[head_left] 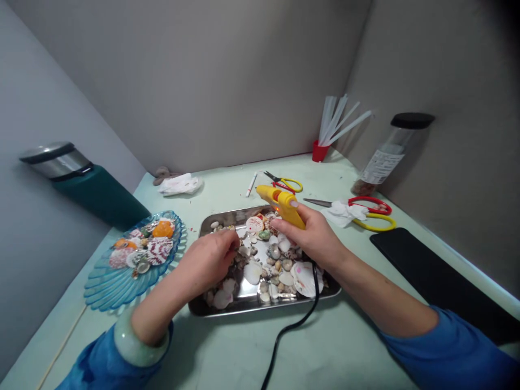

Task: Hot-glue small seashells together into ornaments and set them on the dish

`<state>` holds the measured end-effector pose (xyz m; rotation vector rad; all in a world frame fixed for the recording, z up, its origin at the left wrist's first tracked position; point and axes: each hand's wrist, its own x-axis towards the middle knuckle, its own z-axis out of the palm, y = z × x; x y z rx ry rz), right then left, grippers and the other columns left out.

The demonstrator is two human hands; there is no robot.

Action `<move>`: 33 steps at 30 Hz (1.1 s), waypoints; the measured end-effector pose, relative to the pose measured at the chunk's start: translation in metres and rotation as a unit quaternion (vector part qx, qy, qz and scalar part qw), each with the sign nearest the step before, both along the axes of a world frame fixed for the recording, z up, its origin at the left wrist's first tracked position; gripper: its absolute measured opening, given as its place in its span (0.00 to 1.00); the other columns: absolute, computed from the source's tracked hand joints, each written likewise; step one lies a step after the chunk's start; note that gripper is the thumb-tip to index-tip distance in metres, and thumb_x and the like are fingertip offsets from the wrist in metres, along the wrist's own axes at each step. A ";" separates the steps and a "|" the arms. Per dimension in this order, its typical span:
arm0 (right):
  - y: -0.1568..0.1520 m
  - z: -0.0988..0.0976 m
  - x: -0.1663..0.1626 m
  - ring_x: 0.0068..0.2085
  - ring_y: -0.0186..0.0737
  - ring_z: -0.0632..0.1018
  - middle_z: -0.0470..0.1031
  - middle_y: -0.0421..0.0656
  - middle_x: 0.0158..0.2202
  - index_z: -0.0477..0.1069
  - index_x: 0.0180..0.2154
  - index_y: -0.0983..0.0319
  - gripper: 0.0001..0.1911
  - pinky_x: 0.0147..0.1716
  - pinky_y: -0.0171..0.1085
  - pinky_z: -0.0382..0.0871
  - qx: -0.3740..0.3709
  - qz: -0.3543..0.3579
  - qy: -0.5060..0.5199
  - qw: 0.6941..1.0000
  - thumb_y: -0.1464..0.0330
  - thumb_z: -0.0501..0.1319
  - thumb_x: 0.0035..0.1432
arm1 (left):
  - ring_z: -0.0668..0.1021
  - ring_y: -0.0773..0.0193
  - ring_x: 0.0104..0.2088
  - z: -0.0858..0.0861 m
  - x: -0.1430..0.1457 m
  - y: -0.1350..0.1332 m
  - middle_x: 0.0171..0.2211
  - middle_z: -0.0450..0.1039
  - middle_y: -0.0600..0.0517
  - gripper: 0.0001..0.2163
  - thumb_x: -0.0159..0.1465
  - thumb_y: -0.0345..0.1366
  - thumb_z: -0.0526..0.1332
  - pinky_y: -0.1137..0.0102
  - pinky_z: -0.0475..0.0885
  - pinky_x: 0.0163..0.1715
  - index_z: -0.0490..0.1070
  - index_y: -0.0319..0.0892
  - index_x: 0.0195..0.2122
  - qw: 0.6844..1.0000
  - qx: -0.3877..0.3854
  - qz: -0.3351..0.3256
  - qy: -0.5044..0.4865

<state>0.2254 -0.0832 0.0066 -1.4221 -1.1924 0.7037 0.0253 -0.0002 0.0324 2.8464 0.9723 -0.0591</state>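
Observation:
My right hand (311, 234) grips a yellow glue gun (281, 203) above a metal tray (211, 310) full of seashells. The gun's nozzle points left and away, and its black cord (291, 325) trails toward me. My left hand (211, 257) is curled with its fingertips pinched down among the shells at the tray's left side. What the fingers hold is hidden. A pale green bangle (136, 344) sits on my left wrist.
A blue glass dish (103, 284) with shells glued on it lies to the left of the tray. Behind are two pairs of scissors (371, 212), a white marker (251, 184), crumpled tissue (181, 184), a red cup of glue sticks (320, 150), a lidded jar (384, 157) and a black pad (430, 276).

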 end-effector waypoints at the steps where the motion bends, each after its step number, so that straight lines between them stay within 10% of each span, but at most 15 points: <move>1: 0.000 0.000 0.000 0.27 0.36 0.68 0.67 0.38 0.26 0.71 0.40 0.63 0.19 0.28 0.35 0.62 0.002 -0.001 0.000 1.000 0.56 0.63 0.52 | 0.75 0.61 0.32 0.000 0.000 0.002 0.33 0.74 0.49 0.06 0.61 0.30 0.52 0.69 0.66 0.31 0.67 0.42 0.36 1.000 0.009 0.006 -0.005; 18: 0.000 -0.002 0.000 0.33 0.38 0.71 0.71 0.41 0.33 0.70 0.44 0.62 0.20 0.31 0.35 0.64 0.011 0.011 -0.004 1.000 0.56 0.62 0.53 | 0.77 0.56 0.37 0.000 0.019 0.007 0.42 0.72 0.45 0.17 0.60 0.27 0.52 0.65 0.69 0.33 0.65 0.43 0.49 0.994 0.084 -0.033 0.058; 33: 0.001 -0.002 0.000 0.33 0.38 0.71 0.72 0.41 0.34 0.71 0.42 0.62 0.19 0.31 0.35 0.64 0.010 0.003 -0.007 1.000 0.57 0.63 0.53 | 0.75 0.62 0.29 0.010 0.005 0.013 0.31 0.74 0.51 0.07 0.61 0.31 0.49 0.71 0.65 0.28 0.66 0.44 0.36 0.998 0.054 0.002 0.028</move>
